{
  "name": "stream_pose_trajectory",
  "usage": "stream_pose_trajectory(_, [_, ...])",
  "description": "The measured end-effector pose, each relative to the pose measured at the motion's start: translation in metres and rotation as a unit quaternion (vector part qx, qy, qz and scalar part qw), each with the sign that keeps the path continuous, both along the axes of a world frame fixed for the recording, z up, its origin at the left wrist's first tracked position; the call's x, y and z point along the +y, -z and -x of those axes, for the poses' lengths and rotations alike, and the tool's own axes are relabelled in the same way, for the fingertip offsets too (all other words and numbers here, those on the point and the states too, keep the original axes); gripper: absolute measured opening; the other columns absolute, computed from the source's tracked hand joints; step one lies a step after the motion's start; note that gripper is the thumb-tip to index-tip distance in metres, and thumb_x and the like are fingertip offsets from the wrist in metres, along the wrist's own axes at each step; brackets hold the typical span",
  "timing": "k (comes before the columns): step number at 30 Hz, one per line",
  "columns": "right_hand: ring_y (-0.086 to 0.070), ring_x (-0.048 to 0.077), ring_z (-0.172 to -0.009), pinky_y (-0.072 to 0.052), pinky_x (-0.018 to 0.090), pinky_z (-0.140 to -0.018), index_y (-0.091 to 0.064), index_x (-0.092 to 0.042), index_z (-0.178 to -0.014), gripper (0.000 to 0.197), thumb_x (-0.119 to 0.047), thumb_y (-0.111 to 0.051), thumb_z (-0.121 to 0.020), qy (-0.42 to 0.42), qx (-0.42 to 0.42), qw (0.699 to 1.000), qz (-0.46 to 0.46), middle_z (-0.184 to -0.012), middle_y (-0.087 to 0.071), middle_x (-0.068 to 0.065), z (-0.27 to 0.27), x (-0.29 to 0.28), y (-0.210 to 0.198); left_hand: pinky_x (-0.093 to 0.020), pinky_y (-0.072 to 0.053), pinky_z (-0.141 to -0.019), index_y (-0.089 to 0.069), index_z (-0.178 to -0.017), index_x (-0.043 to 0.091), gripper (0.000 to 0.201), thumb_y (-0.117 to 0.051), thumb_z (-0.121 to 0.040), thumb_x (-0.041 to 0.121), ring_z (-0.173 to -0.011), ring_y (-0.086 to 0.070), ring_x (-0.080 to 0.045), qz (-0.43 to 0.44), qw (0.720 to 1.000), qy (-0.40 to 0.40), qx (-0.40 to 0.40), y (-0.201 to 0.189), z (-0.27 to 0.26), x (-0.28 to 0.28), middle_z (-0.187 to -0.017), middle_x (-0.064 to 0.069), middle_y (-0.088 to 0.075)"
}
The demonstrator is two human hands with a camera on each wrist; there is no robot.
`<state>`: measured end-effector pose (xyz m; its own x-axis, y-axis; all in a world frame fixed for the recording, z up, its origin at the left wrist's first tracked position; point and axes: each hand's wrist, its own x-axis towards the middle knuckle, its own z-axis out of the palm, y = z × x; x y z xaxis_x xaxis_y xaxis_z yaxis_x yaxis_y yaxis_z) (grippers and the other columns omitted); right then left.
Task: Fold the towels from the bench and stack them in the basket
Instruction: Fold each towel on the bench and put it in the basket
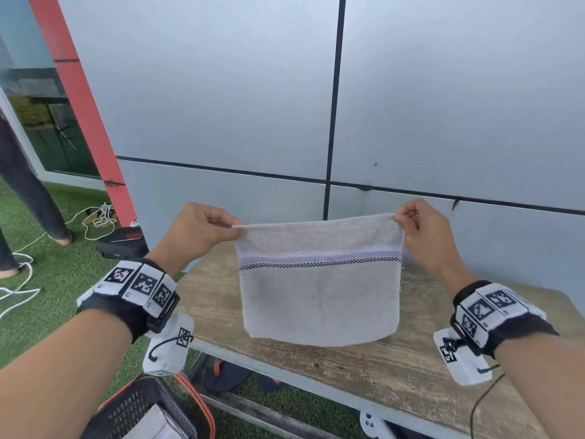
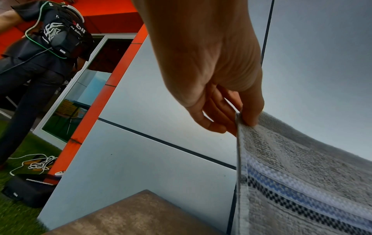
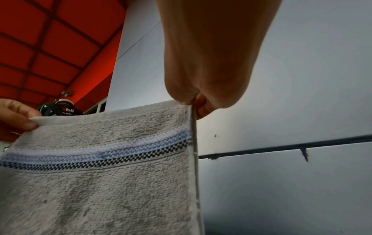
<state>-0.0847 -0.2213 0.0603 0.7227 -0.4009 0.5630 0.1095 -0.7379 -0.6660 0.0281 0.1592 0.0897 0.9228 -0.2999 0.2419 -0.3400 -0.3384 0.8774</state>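
Observation:
A grey towel (image 1: 319,293) with a white, blue and black checked stripe hangs doubled over, stretched flat above the wooden bench (image 1: 364,372). My left hand (image 1: 202,229) pinches its upper left corner between thumb and fingers, and my right hand (image 1: 418,226) pinches the upper right corner. The left wrist view shows the thumb on the towel (image 2: 302,174) edge below my left hand (image 2: 231,114). In the right wrist view the towel (image 3: 96,182) fills the lower left, hanging from my right hand (image 3: 193,101). A black mesh basket (image 1: 152,410) with an orange rim stands at the bottom left, holding a folded grey towel (image 1: 155,426).
A grey panelled wall (image 1: 443,106) rises right behind the bench. Green artificial turf (image 1: 57,270) lies to the left, with white cables (image 1: 101,217), a black case (image 1: 123,242) and another person's legs (image 1: 28,191). A white controller (image 1: 373,424) lies under the bench.

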Motion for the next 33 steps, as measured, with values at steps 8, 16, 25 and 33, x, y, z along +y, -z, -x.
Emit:
stream_pose_trajectory(8, [-0.063,0.018,-0.082,-0.043,0.008,-0.066,-0.065,-0.015,-0.094,0.006,-0.009,-0.064,-0.096,-0.04,0.029,0.999,-0.016,-0.091,-0.07,0.005,0.009,-0.007,-0.001,-0.036,-0.061,-0.087,-0.079,-0.097,0.003,0.025,-0.078,-0.08,0.021,-0.091,-0.073,-0.024,-0.012,0.995,0.084,0.059,0.002,0.009,0.007,-0.094,-0.011,-0.078])
stream_pose_trajectory(16, [-0.065,0.02,-0.088,-0.042,0.008,-0.072,-0.07,-0.013,-0.099,0.007,-0.01,-0.064,-0.096,-0.043,0.047,0.997,0.041,-0.095,-0.07,0.004,-0.002,-0.012,-0.026,-0.013,-0.054,-0.063,-0.08,-0.086,0.006,0.005,-0.076,-0.087,0.009,-0.061,-0.067,-0.003,-0.073,0.995,0.008,-0.06,-0.017,-0.002,-0.005,-0.072,0.0,-0.077])
stream_pose_trajectory(25, [-0.062,0.031,-0.104,-0.048,0.036,-0.092,-0.072,-0.004,-0.11,0.021,-0.012,-0.055,-0.101,0.036,0.041,0.976,0.213,-0.112,-0.067,0.015,-0.031,-0.02,-0.106,-0.029,-0.056,-0.069,-0.073,-0.11,0.006,0.019,-0.066,-0.093,0.009,-0.076,-0.066,-0.022,-0.211,0.929,0.001,-0.303,-0.074,-0.034,-0.029,-0.087,-0.009,-0.071])
stream_pose_trajectory(33, [-0.056,0.032,-0.088,-0.042,0.036,-0.078,-0.062,-0.001,-0.097,0.011,0.002,-0.052,-0.098,0.019,0.014,0.971,0.237,-0.097,-0.059,0.016,-0.001,-0.008,-0.042,-0.03,-0.039,-0.067,-0.066,-0.082,0.004,0.015,-0.054,-0.088,0.012,-0.068,-0.052,-0.025,-0.232,0.888,0.014,-0.397,-0.034,-0.016,-0.016,-0.077,-0.007,-0.058])
